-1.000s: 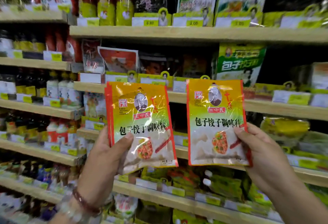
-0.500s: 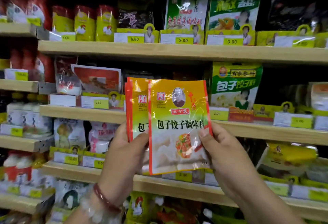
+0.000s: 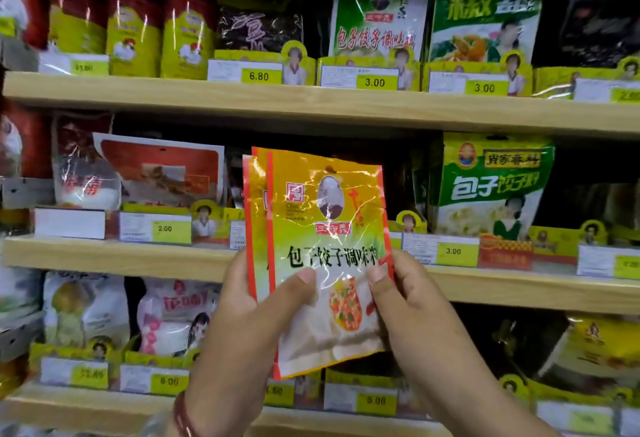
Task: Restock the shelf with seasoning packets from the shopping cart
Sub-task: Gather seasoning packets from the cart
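Both hands grip two overlapped seasoning packets (image 3: 325,249) (yellow, red-edged) upright before the middle shelf (image 3: 138,256): left hand (image 3: 252,326) and right hand (image 3: 415,315) each pinch with thumb on front.

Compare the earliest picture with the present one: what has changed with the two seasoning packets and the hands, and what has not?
The two packets, held apart before, now overlap: the front packet covers most of the rear packet. The left hand and right hand have closed together, both pinching the stack. Neither packet has been shelved.
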